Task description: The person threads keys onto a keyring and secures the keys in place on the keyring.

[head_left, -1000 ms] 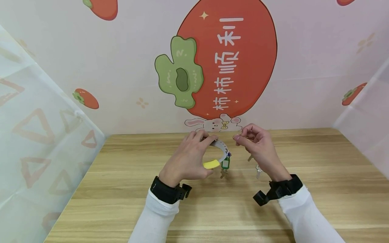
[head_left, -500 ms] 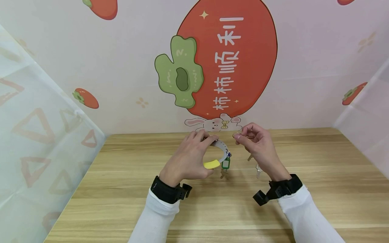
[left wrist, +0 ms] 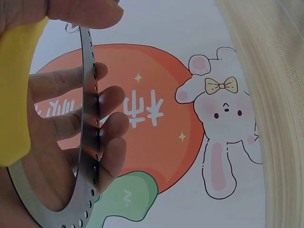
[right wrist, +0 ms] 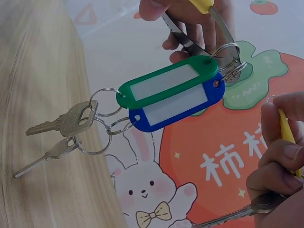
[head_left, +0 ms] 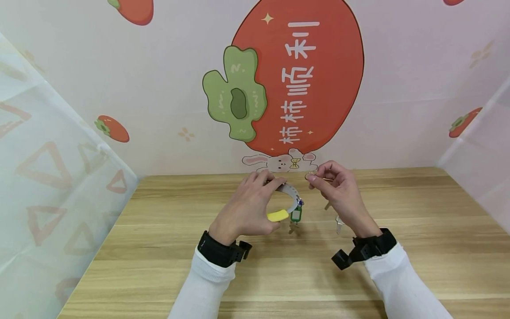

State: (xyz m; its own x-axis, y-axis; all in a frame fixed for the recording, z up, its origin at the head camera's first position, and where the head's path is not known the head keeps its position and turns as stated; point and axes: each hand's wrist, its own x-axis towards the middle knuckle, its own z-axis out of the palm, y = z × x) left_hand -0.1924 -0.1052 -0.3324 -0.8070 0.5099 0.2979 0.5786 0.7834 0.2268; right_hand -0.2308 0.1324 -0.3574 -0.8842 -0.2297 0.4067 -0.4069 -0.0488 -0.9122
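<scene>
My left hand [head_left: 249, 208] grips a flat metal ring [left wrist: 90, 118] with a row of small holes and a yellow grip [head_left: 277, 215]. From the ring's right side hang a green key tag [right wrist: 164, 84] and a blue key tag [right wrist: 175, 111], each on small split rings. A key [right wrist: 71, 121] dangles below the green tag, another key [right wrist: 50, 154] below the blue one. Slightly apart, my right hand [head_left: 338, 188] pinches a small split ring [head_left: 308, 176] between thumb and forefinger. A yellow piece [right wrist: 285, 126], mostly hidden, and a key [right wrist: 254, 206] are at that hand.
Both hands are above a wooden tabletop [head_left: 159, 257]. Behind it stands a printed backdrop [head_left: 159, 88] with a large persimmon and a rabbit. Patterned sheets flank the table at left and right.
The small split ring at my right fingertips has tilted slightly and shows more. Both hands otherwise stay in place, and the tags hang as before.
</scene>
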